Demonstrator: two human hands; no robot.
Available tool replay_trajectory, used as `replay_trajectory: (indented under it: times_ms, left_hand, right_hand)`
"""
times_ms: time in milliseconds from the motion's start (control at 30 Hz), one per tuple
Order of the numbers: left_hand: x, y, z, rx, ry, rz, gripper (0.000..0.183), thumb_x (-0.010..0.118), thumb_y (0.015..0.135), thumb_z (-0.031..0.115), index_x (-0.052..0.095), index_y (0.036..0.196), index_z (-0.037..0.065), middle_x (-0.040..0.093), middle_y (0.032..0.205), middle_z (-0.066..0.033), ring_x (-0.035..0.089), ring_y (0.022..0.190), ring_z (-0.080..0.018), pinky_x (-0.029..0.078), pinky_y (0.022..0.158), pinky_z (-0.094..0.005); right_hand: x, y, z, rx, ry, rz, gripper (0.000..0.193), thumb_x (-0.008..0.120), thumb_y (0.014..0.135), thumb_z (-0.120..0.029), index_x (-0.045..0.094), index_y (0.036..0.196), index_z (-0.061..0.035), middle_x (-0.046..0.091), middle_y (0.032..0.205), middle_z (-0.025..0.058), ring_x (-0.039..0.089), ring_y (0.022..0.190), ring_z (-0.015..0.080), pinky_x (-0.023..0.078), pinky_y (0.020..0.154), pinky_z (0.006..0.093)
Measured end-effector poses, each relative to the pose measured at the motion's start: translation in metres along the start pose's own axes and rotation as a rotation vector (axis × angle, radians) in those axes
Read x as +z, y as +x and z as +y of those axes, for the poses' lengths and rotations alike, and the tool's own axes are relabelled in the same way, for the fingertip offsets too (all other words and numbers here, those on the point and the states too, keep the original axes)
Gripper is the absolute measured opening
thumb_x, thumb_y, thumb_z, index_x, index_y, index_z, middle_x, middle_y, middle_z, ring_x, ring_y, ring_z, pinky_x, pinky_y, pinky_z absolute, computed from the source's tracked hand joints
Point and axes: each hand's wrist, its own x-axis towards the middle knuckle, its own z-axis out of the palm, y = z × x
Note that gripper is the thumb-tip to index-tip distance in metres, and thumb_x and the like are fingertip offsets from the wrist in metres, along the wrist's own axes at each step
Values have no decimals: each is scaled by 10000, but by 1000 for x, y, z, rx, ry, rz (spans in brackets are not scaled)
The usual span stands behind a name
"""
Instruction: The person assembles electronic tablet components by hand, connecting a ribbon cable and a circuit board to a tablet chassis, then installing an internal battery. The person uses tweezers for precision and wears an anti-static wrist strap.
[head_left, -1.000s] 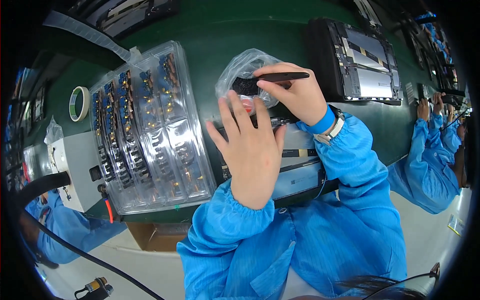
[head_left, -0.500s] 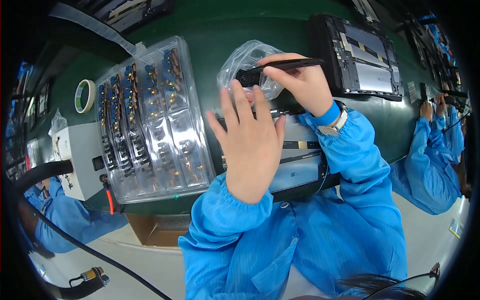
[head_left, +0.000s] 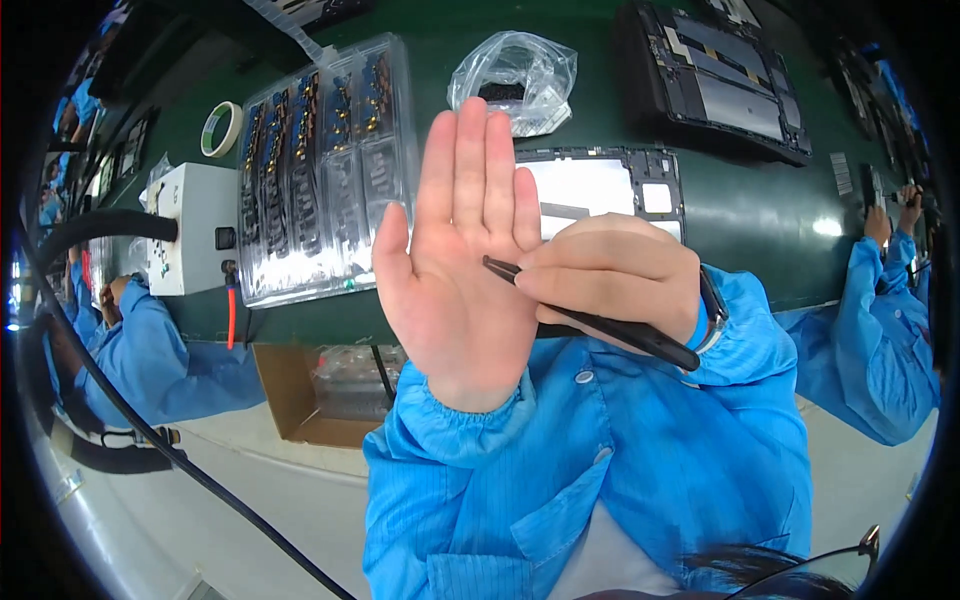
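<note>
My left hand [head_left: 462, 270] is turned palm up in the middle, its fingers stretched out; I can make out nothing lying on it. My right hand [head_left: 620, 275] pinches black tweezers [head_left: 625, 335]. Their tips point at the left palm, just over or touching it; whether they grip a tiny part is too small to tell. Behind the hands lies a flat electronic device [head_left: 660, 165] with a bright panel and dark frame, partly hidden by them. Beyond the left fingertips sits an open clear plastic bag [head_left: 545, 70] with small black parts [head_left: 503, 92] inside.
Left on the green table is a clear blister tray [head_left: 400, 80] of small circuit parts, with a tape roll [head_left: 222, 130] and white box [head_left: 195, 235]. A black stack of device housings [head_left: 735, 90] stands far right. A cardboard box [head_left: 285, 400] is below; co-workers sit on both sides.
My left hand has turned from palm down to palm up. The right hand has drawn the tweezers back from the bag, toward me, to the left palm. The view has shifted too.
</note>
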Motion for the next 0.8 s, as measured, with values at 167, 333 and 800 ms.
replay_trajectory:
  times_ms: [167, 333, 800]
  left_hand:
    - [-3, -14, -5, 44, -36, -68, 527, 227, 901, 294, 231, 1361, 36, 231, 1427, -96, 228, 1317, -220, 252, 1057, -357]
    - [-3, -25, -9, 24, 8, -76, 515, 222, 898, 276, 249, 1353, 37, 251, 1419, -98, 240, 1313, -217, 259, 1052, -355]
    - [2, -35, 2, 25, 105, -161, 520, 220, 890, 283, 269, 1351, 48, 293, 1401, -97, 273, 1297, -214, 250, 1048, -340]
  right_hand:
    - [0, -13, -18, 40, 34, 39, 275, 723, 666, -97, 636, 912, -10, 629, 901, 127, 625, 795, 268, 504, 691, 330]
    - [-1, -18, -31, 88, 124, 74, 286, 719, 671, -71, 632, 930, 13, 634, 898, 143, 631, 807, 273, 507, 718, 332]
    - [6, -7, -36, 77, 253, 14, 247, 690, 683, -31, 632, 914, 32, 639, 884, 154, 632, 799, 271, 504, 705, 319]
